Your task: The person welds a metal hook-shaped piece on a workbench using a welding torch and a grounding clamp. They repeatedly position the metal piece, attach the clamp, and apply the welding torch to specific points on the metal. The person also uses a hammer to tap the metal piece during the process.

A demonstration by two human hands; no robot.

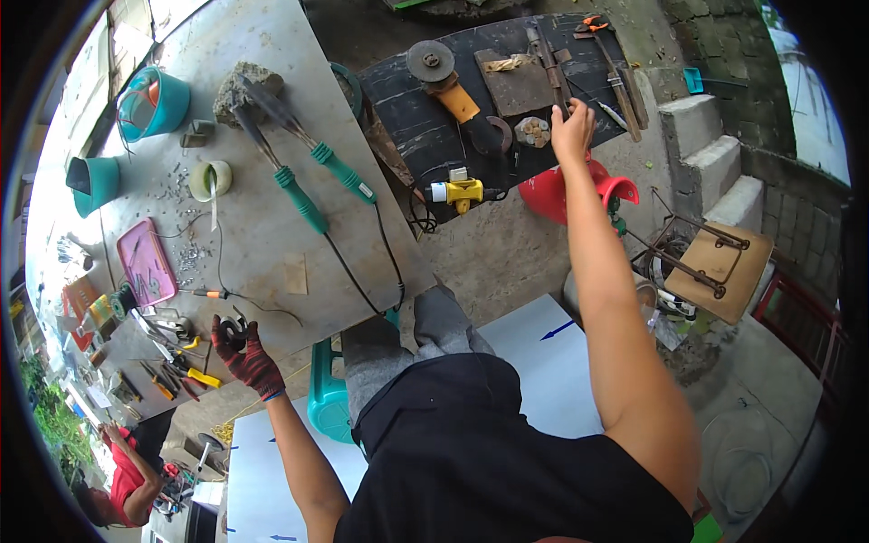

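Note:
My left hand (248, 364), in a red and black glove, is at the near edge of the grey table. Its fingers are closed round a black ring-shaped thing (234, 334) whose kind I cannot make out. My bare right hand (572, 134) reaches far out over the black-topped table, its fingers round the near end of a rusty metal bar (549, 68). Left of that bar lies a flat rusty plate (516, 88). A round, lumpy piece (533, 132) and a dark curved metal piece (493, 136) lie close to this hand. An orange-handled cutting tool (593, 25) lies further off.
An angle grinder (451, 95) and a yellow lamp (463, 191) lie on the black table. Two green-handled soldering irons (303, 201) rest against a stone block (246, 90). A pink tray (147, 262) and teal buckets (163, 104) stand left. A red stool (543, 195) stands below my right arm. Another person (131, 471) works lower left.

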